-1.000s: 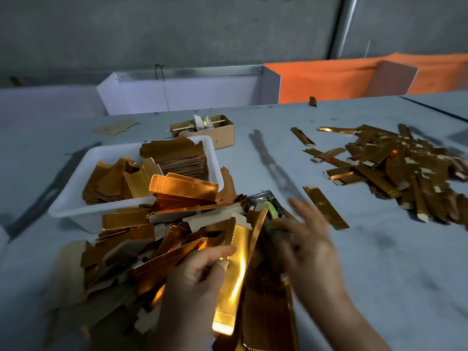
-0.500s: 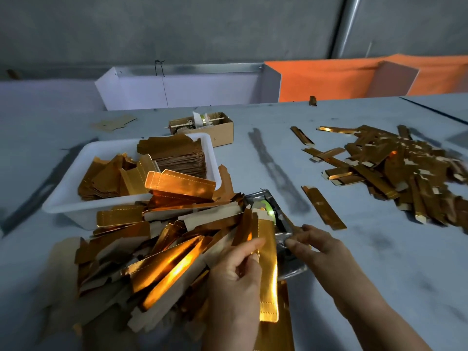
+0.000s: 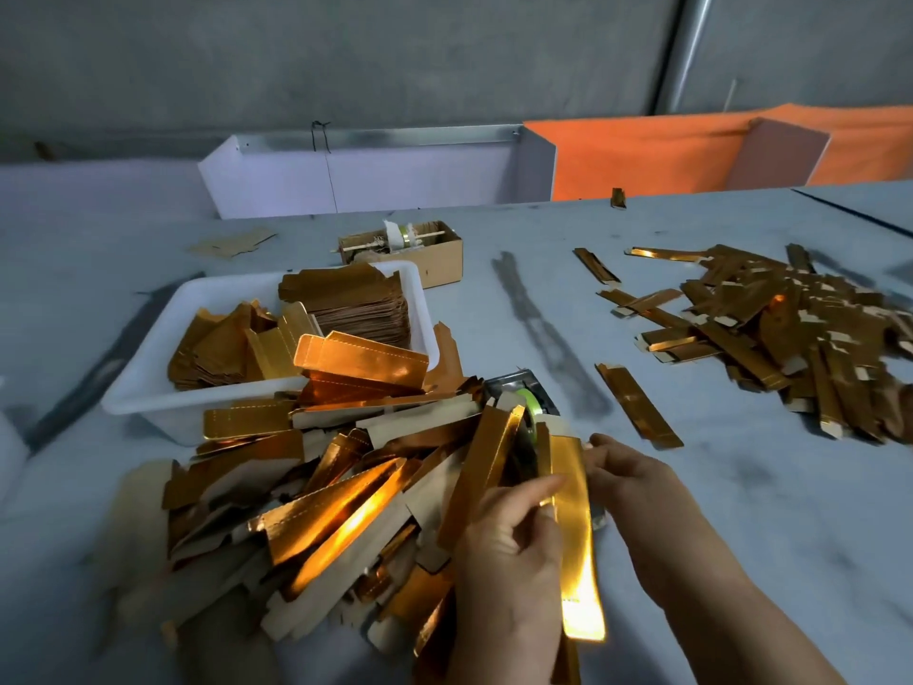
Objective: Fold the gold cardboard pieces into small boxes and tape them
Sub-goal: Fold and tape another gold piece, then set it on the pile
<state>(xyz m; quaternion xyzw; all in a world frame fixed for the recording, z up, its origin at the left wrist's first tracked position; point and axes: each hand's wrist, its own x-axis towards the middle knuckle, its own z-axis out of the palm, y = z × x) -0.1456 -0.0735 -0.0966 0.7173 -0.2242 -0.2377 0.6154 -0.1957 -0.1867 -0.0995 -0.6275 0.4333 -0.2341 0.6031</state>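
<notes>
A long folded gold cardboard piece (image 3: 575, 536) stands lengthwise between my hands near the table's front. My left hand (image 3: 509, 551) pinches its left edge near the upper part. My right hand (image 3: 625, 479) touches its top right edge with curled fingertips. Just behind it sits a tape dispenser (image 3: 523, 402) with a green tape roll, partly hidden by cardboard. A loose heap of flat gold pieces (image 3: 316, 496) spreads to the left. Folded gold boxes (image 3: 790, 328) lie heaped at the right.
A white plastic tray (image 3: 148, 383) at the left holds stacked gold and brown blanks. A small brown carton (image 3: 435, 254) stands behind it. One folded box (image 3: 637, 405) lies alone mid-table. White and orange bins (image 3: 375, 175) line the far edge.
The gold piece has shifted right and stands more upright beside the dispenser. My left hand rose along it, and my right hand closed in on its top edge.
</notes>
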